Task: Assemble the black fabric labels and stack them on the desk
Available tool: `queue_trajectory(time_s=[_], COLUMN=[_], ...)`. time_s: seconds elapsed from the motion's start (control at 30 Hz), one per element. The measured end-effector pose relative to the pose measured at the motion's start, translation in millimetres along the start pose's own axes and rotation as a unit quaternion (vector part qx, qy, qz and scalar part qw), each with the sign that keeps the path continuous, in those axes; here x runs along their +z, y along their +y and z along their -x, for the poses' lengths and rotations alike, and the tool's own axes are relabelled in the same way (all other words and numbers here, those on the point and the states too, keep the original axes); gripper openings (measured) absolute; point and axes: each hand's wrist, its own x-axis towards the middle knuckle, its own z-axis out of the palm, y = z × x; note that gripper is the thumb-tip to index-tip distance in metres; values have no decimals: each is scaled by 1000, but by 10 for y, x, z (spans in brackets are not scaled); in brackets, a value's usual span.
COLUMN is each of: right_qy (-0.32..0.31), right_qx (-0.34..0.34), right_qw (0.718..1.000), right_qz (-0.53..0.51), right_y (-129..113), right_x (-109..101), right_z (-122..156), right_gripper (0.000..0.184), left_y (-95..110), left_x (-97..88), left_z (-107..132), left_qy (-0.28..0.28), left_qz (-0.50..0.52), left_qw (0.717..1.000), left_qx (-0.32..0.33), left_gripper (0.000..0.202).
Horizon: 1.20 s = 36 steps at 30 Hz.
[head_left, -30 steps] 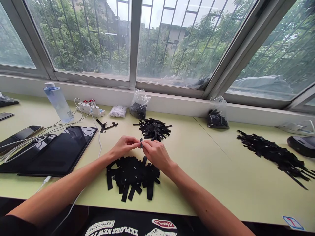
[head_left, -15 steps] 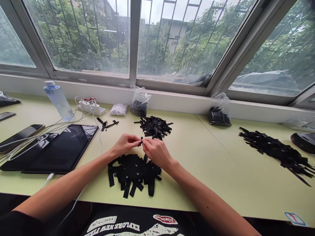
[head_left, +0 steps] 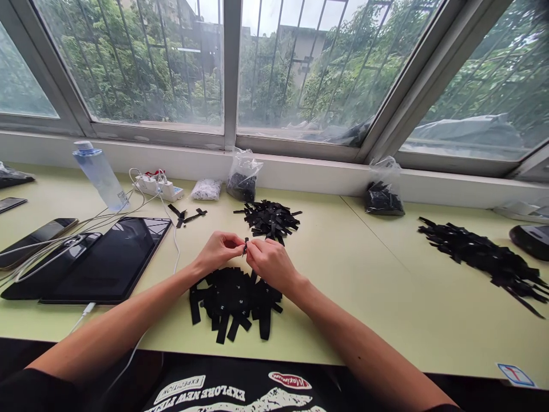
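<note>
Between my fingertips is a small black fabric strip (head_left: 245,246), mostly covered by them. My left hand (head_left: 221,250) pinches it from the left, and my right hand (head_left: 270,260) grips it from the right, the two hands almost touching. Just below them on the table spreads a pile of black fabric strips (head_left: 231,300), some marked with a small white letter M. Beyond my hands lies a second pile of black strips (head_left: 269,218).
On the left lie a tablet (head_left: 115,257), phones and white cables, with a water bottle (head_left: 100,174) and a power strip (head_left: 158,189) behind. Clear bags of black pieces (head_left: 242,184) stand by the window. A long heap of black strips (head_left: 480,257) is at right.
Both hands keep hold of the black strip and have shifted very slightly left; the strip now sits more upright. The camera view has moved a little.
</note>
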Motion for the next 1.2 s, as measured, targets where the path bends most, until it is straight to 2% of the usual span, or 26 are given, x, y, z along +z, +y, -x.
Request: queue_trajectory(time_s=[0.33,0.67,0.83,1.03,1.1,1.2], right_qy=[53,26,0,-26,-32,-47], right_qx=[-20,8,40,46,40,19], right_qw=[998,999,995,990,991,991], right_qz=[19,-39,-88,-130,-125,-124], right_y=[-29,22,103,228,255,269], right_x=[105,176,212,205,194,191], right_z=[-42,-81,-36,50,63,70], right_gripper=[23,17,14,12,13,16], left_y=[73,-9,-64,-117,-120,-126], left_x=[60,93,47,-86,-144,-208], left_z=[24,-7,-37,-35,-48,-70], left_qy=[39,47,10,-15,-28,-37], left_qz=[5,-18,-130,-279,-305,-319], left_qw=[999,997,991,954,941,934], left_qx=[-35,-59,-2,108,143,159], left_gripper=[11,12,15,14,16,17])
